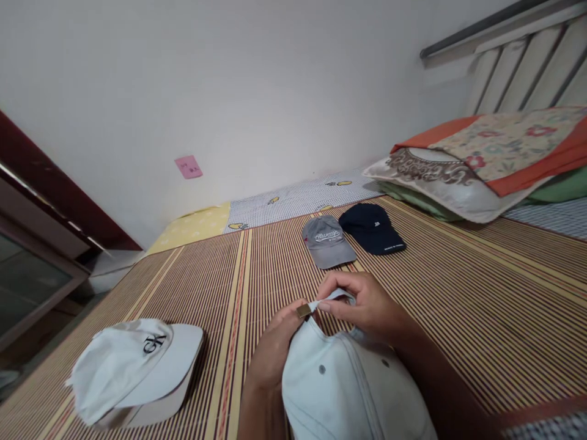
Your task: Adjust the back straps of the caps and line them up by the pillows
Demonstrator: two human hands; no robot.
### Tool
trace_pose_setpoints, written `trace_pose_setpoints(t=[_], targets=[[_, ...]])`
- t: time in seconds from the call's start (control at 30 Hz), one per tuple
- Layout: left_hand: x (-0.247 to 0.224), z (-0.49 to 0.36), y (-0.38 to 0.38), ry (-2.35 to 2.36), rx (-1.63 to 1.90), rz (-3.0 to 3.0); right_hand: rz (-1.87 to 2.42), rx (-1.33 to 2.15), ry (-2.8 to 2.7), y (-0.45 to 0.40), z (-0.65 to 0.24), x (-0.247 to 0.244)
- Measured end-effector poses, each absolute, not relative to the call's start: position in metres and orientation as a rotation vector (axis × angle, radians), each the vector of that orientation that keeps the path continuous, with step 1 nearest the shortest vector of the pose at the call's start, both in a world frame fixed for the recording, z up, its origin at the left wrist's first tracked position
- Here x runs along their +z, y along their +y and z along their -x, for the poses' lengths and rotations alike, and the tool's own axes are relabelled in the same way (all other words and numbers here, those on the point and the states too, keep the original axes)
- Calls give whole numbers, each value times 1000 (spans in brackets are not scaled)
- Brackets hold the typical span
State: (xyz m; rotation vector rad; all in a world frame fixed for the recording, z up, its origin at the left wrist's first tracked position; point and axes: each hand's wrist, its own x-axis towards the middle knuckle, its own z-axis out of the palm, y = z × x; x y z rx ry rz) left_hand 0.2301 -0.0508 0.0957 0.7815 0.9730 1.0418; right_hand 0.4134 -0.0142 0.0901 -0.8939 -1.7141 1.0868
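A pale blue baseball cap (339,379) is held close in front of me, its back opening and strap facing away. My left hand (279,336) is closed on the cap's left edge, with the thumb by the brass-coloured buckle (303,311). Pinched between the thumb and fingers of my right hand (362,302) is the cap's strap (337,296). Beyond my hands a grey cap (328,241) with white lettering lies beside a navy cap (373,229). To the left rests a white cap (123,366) with black letters, another brim showing under its own.
A striped mat (206,287) covers the bed. Stacked pillows (440,177) with an orange floral cloth (518,140) lie at the far right, below a radiator (527,67). The white wall (275,91) carries a pink note (188,167). A dark red frame (68,189) stands left.
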Motion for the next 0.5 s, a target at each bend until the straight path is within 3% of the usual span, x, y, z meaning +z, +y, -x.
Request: trace_pose_setpoints(t=[0.5], targets=[[87, -227, -50, 908, 1072, -1011, 772, 1127, -1778, -10, -410, 84]])
